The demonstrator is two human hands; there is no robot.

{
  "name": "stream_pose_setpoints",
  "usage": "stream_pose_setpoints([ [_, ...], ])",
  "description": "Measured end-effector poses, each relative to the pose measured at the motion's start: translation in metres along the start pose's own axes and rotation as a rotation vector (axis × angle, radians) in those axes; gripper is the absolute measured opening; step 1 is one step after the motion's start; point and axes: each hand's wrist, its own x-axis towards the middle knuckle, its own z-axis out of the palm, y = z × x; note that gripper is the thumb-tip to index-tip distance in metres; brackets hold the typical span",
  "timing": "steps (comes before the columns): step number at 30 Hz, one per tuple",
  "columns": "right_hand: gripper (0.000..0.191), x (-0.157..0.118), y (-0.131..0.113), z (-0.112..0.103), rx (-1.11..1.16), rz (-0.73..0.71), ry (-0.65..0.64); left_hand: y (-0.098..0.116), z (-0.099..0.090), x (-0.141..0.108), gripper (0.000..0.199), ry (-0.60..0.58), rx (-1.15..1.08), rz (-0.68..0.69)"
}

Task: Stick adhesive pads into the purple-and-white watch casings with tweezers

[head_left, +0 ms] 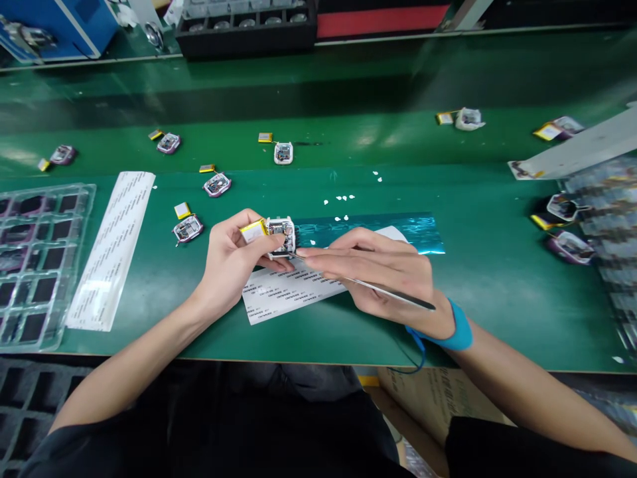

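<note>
My left hand (pixel 233 259) is closed around a small white device housing (pixel 281 229) with an exposed circuit board, thumb pressed on the board. A yellow-edged battery (pixel 253 230) hangs at the housing's left side, against my fingers. My right hand (pixel 383 269) grips a pair of tweezers (pixel 393 293), whose tips reach the lower right edge of the housing. Beneath both hands lie a white printed sheet (pixel 298 292) and a strip of shiny blue film (pixel 418 232). A blue wrist strap (pixel 460 326) circles my right wrist.
Several similar housings with batteries, such as a purple one (pixel 217 184) and a white one (pixel 283 153), lie across the green bench (pixel 478 299). At left are a clear compartment tray (pixel 50 332) and a white label sheet (pixel 112 252). Stacked trays (pixel 622 239) stand right.
</note>
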Motion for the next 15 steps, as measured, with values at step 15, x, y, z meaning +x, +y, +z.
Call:
stream_pose_setpoints([
  [15, 0.032, 0.004, 0.0, 0.006, -0.045, 0.076, 0.113, -0.015, 0.004, -0.001, 0.025, 0.054, 0.127, 0.198],
])
